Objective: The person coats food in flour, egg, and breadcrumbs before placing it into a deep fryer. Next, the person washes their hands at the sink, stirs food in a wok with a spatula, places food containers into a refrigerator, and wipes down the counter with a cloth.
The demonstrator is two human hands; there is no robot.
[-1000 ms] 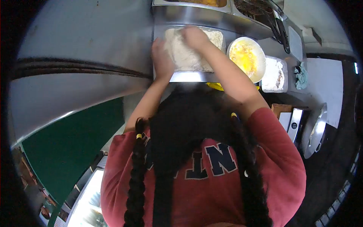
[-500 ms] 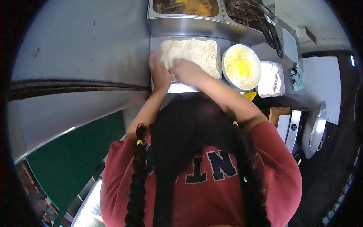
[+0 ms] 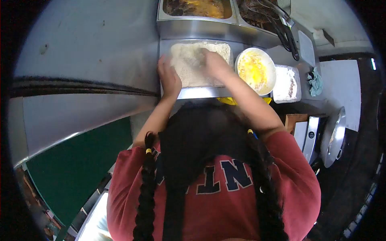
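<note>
A shallow clear tray (image 3: 186, 76) holds a pale, crumbly coating, like breadcrumbs (image 3: 219, 47). My left hand (image 3: 170, 78) grips the tray's left edge, fingers along the outside near a metal wall. Above the crumbs, my right hand (image 3: 217, 66) is bent at the wrist; its fingertips are smeared by motion, so I cannot see whether anything is in them. Right of the tray stands a white bowl (image 3: 239, 82) of yellow beaten egg (image 3: 254, 70). Beyond it sits a clear container (image 3: 298, 90) of white powder, likely flour (image 3: 284, 80).
Metal food pans (image 3: 197, 18) with brown and yellow contents line the back. Black-handled tongs (image 3: 290, 40) lie at the back right. A teal cloth (image 3: 315, 81) and a large metal lid (image 3: 334, 136) are farther right. A tall metal panel (image 3: 88, 48) borders the left.
My right hand has moved right and away from my left hand, and its fingers are now more blurred over the crumbs. My left hand stays at the tray's left edge.
</note>
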